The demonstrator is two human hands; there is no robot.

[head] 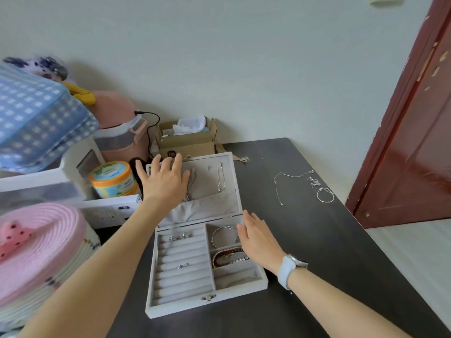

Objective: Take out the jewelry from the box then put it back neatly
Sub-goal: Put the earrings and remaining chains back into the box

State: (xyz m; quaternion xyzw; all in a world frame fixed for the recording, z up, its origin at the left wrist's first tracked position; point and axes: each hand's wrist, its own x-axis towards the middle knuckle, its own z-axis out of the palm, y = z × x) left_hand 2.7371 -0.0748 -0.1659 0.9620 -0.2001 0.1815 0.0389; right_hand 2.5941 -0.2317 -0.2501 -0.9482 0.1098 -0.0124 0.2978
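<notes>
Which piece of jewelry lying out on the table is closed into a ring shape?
The small silver bracelet, nearest the door. It forms a closed circle, while the chain necklace beside it trails open across the table.

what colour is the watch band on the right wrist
Pale blue, nearly white watch band, with a silvery case. Shows best in the head view.

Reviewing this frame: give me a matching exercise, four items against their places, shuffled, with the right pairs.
Items:
1. silver necklace chain
2. silver bangle
3. left hand
4. orange-lidded tub

Places:
A. in the box's top right compartment
B. loose on the dark table, right of the box
C. left of the open lid
D. spread against the open lid's lining

Pairs: 1-B, 2-A, 3-D, 4-C
</notes>
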